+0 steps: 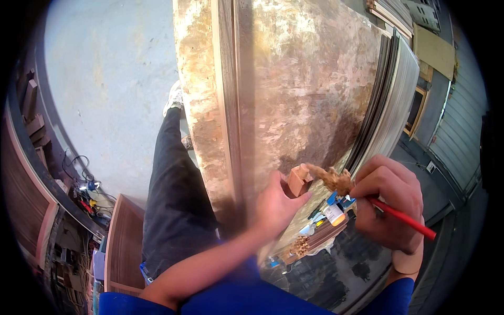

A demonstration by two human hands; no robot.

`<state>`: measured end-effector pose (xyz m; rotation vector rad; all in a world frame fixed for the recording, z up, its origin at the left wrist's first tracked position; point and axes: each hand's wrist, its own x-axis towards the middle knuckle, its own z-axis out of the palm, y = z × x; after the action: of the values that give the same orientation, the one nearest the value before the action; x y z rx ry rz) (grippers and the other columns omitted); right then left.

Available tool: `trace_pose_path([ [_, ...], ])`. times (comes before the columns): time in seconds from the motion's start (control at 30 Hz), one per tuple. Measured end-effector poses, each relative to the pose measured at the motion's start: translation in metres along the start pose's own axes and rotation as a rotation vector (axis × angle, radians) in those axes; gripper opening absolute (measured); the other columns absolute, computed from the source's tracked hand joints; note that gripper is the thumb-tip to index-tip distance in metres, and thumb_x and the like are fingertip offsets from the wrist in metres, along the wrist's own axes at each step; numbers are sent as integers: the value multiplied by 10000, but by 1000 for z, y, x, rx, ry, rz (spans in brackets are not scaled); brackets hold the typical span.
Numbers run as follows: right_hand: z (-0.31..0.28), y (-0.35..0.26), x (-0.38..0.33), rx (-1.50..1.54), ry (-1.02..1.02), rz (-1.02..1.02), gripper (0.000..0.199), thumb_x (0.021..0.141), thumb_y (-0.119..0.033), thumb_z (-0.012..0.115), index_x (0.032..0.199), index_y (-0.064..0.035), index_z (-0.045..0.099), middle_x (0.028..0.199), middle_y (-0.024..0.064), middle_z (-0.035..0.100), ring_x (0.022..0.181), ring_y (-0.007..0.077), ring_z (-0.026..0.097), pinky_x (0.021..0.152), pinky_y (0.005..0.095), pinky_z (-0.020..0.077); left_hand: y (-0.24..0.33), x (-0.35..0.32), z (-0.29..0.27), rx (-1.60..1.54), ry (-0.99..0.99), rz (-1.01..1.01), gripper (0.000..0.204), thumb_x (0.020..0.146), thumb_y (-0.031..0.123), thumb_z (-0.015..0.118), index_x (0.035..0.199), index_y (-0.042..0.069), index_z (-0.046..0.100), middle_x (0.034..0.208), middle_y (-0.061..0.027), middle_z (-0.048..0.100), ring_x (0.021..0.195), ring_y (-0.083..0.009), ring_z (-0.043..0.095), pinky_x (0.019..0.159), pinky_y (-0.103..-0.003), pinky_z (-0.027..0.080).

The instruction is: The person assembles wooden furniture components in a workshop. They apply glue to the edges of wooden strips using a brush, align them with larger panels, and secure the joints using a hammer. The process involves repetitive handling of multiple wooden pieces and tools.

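My left hand (275,202) pinches a small pale-brown wooden block (297,184) between thumb and fingers, over the near part of the wooden board. My right hand (391,197) is closed round a thin red-handled tool (403,218). Its handle sticks out behind the hand at the lower right. In line with it, a lumpy golden-brown head, looking caked or crusted, points left. The pale tip of that head meets the top of the block or lies just over it. Whether the head is bristle or something else, I cannot tell.
Along the large stained board (315,79) runs a long wooden strip (226,105). Stacked panels (386,100) stand at the right. Below my hands lie a white-and-orange bottle (334,214) and a cluster of small wooden pieces (300,245). Cables and tools (89,202) lie at left.
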<state>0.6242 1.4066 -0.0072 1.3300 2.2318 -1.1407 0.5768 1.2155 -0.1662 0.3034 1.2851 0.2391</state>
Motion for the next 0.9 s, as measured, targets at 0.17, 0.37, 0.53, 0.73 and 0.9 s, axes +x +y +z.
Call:
trace_pose_path([
  [0.17,6,9,4,-93,-121,46,207,692,132,644,831,-19,615,804,120,629,686,279,643,610,346,503,2,-1,-1,33,17,13,701,741,485,930,1153,83,530,1028,-171,711,942,-348,726,836,-453,559],
  [0.37,9,16,0,48,-28,70,209,684,132,636,823,-18,599,800,125,618,694,296,637,616,355,506,2,-2,3,20,28,46,676,760,448,933,1142,69,525,1037,-173,705,952,-338,720,834,-445,558],
  [0.53,3,22,-17,60,101,46,233,642,153,625,808,-6,590,779,123,605,705,286,649,605,337,493,5,-2,7,-13,-8,11,664,767,411,940,1143,60,519,1018,-167,689,934,-323,705,845,-434,554],
  [0.73,11,63,-50,646,469,438,98,865,59,556,871,10,641,813,45,632,703,87,552,639,235,431,4,0,9,49,71,62,634,781,363,936,1127,41,514,1004,-139,670,925,-265,670,844,-401,549],
  [0.9,47,106,-77,902,502,539,51,896,2,568,919,-12,611,808,52,603,626,66,529,550,216,407,1,5,15,14,105,164,552,806,281,935,1098,33,538,978,-103,703,917,-191,684,830,-357,561],
])
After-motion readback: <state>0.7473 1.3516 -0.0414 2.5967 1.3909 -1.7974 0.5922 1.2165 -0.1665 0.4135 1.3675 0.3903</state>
